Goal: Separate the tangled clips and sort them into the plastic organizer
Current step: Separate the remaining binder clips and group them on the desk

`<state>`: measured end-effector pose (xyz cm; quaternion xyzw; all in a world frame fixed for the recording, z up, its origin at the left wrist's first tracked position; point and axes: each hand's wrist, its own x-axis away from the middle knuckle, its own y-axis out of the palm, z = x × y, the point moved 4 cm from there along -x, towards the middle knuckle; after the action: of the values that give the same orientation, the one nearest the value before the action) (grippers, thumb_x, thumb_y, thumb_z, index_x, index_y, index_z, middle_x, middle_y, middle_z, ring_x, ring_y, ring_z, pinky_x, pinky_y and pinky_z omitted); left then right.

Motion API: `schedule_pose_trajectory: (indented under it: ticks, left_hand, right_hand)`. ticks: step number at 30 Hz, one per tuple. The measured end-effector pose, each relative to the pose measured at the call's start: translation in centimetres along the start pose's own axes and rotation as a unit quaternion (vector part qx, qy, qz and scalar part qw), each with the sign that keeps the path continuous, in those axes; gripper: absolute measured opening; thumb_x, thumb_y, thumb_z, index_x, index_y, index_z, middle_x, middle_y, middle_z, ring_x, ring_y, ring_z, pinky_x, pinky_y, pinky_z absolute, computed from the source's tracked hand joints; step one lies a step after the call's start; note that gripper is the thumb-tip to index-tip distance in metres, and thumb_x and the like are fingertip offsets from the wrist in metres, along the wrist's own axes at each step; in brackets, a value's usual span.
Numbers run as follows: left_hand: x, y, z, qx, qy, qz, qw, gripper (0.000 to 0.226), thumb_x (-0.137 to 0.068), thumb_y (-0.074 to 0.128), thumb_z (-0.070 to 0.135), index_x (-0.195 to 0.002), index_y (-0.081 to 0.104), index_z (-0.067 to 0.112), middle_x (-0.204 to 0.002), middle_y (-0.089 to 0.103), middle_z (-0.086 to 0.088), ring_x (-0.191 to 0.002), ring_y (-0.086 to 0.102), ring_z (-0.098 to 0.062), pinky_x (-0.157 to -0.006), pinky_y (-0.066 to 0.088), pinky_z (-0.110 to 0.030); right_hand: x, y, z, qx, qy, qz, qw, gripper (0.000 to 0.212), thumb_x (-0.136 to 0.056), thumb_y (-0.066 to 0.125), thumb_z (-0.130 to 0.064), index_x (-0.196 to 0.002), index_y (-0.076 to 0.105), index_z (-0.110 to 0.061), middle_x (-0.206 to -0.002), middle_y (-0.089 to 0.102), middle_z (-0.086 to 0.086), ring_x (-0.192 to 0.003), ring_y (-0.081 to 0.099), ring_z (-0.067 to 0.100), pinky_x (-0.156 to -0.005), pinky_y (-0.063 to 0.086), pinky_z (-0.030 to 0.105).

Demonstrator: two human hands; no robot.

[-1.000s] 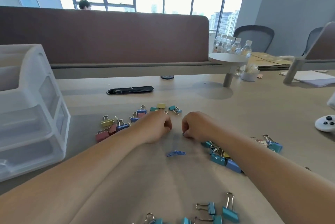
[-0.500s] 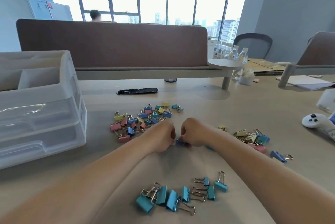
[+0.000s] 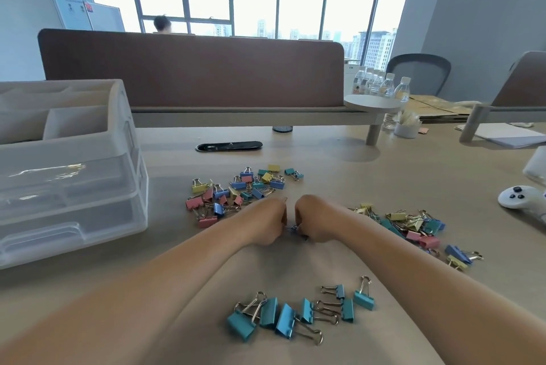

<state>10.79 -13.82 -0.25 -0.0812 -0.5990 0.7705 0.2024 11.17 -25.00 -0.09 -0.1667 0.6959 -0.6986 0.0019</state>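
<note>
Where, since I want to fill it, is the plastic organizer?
Head view: the plastic organizer stands at the left of the table, left of the mixed clip pile.

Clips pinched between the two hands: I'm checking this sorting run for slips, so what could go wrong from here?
1. The left hand and right hand both pinch the small blue clips; if they part suddenly, one may spring into the mixed pile just beyond.
2. The forearms flank the teal clips; pulling back could scatter them.
3. The organizer sits off to the left, so a carried clip might drop.
</note>
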Motion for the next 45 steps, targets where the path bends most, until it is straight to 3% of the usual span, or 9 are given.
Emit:
schedule_pose_trajectory:
  ticks: [5,11,17,20,22,28,32,39,45]
  left_hand:
    - [0.2,-0.2,-0.7,0.018,-0.005,-0.002,1.000,0.022,-0.096,0.052,0.014,-0.114,0.064,0.010,-0.111,0.063,-0.007,-0.100,0.060,-0.024,-0.086,0.049,-0.032]
    - [0.8,-0.4,-0.9,0.023,0.007,0.007,1.000,0.021,-0.097,0.051,0.015,-0.114,0.062,0.011,-0.112,0.063,-0.007,-0.101,0.059,-0.023,-0.087,0.048,-0.031]
    - [0.9,-0.5,-1.1,0.029,0.010,0.025,0.999,0.018,-0.096,0.052,0.014,-0.110,0.064,0.010,-0.110,0.064,-0.008,-0.099,0.060,-0.023,-0.085,0.048,-0.032]
    - [0.9,-0.6,-1.2,0.047,0.005,0.033,0.998,0.016,-0.096,0.052,0.012,-0.107,0.065,0.011,-0.109,0.065,-0.007,-0.098,0.060,-0.022,-0.083,0.048,-0.030]
    - [1.0,-0.5,-1.3,0.054,0.004,0.038,0.998,0.015,-0.096,0.053,0.013,-0.106,0.065,0.013,-0.109,0.065,-0.005,-0.098,0.059,-0.021,-0.081,0.045,-0.028]
    - [0.8,-0.4,-1.4,0.054,0.006,0.049,0.997,0.019,-0.096,0.054,0.013,-0.109,0.067,0.012,-0.113,0.065,-0.006,-0.100,0.060,-0.021,-0.082,0.044,-0.027]
    - [0.7,-0.6,-1.7,0.058,-0.005,0.052,0.997,0.019,-0.096,0.052,0.013,-0.108,0.066,0.013,-0.114,0.064,-0.005,-0.098,0.056,-0.019,-0.079,0.041,-0.026]
    - [1.0,-1.4,-2.5,0.056,-0.014,0.052,0.997,0.016,-0.096,0.054,0.013,-0.108,0.066,0.013,-0.110,0.063,-0.002,-0.091,0.053,-0.014,-0.076,0.038,-0.024]
    - [1.4,-1.6,-3.0,0.059,-0.016,0.043,0.997,0.015,-0.096,0.055,0.012,-0.108,0.064,0.013,-0.098,0.054,0.004,-0.090,0.050,-0.013,-0.074,0.036,-0.023]
  right_hand:
    - [0.4,-0.4,-1.0,0.063,-0.013,0.002,0.998,0.023,-0.089,0.060,-0.016,-0.070,0.050,-0.009,-0.067,0.046,0.004,-0.076,0.049,0.028,-0.059,0.041,0.026]
    - [0.3,-0.8,-2.2,0.114,-0.034,-0.018,0.993,0.005,-0.087,0.062,-0.010,-0.085,0.058,-0.013,-0.062,0.044,0.002,-0.073,0.051,0.025,-0.060,0.041,0.027]
    - [0.1,-0.4,-1.6,0.065,0.002,-0.012,0.998,0.032,-0.082,0.064,-0.009,-0.057,0.045,-0.013,-0.057,0.047,0.001,-0.054,0.044,0.016,-0.050,0.036,0.024]
    - [0.2,-0.3,-1.2,0.021,0.014,-0.007,1.000,0.009,-0.079,0.067,-0.010,-0.073,0.065,-0.004,-0.066,0.062,0.007,-0.068,0.058,0.027,-0.061,0.045,0.026]
    - [0.1,-0.2,-0.5,-0.054,0.029,0.003,0.998,0.014,-0.080,0.064,-0.009,-0.086,0.072,0.001,-0.082,0.073,0.013,-0.074,0.064,0.026,-0.066,0.049,0.029]
    - [0.5,-0.1,1.0,-0.221,0.046,0.020,0.974,0.013,-0.084,0.057,0.003,-0.076,0.059,-0.007,-0.071,0.069,0.012,-0.057,0.064,0.020,-0.056,0.049,0.021]
    - [0.2,-0.1,0.7,-0.250,0.044,0.036,0.967,0.018,-0.085,0.054,0.005,-0.075,0.057,-0.010,-0.074,0.070,0.017,-0.064,0.067,0.027,-0.067,0.054,0.030]
    - [-0.9,-0.2,-1.0,-0.177,0.008,0.034,0.984,0.013,-0.087,0.061,-0.003,-0.098,0.068,-0.003,-0.092,0.073,0.015,-0.071,0.068,0.022,-0.072,0.059,0.032]
    - [-1.2,-0.6,-1.9,-0.111,0.005,0.012,0.994,0.006,-0.087,0.064,-0.005,-0.090,0.062,-0.010,-0.092,0.071,0.014,-0.070,0.065,0.023,-0.070,0.059,0.030]
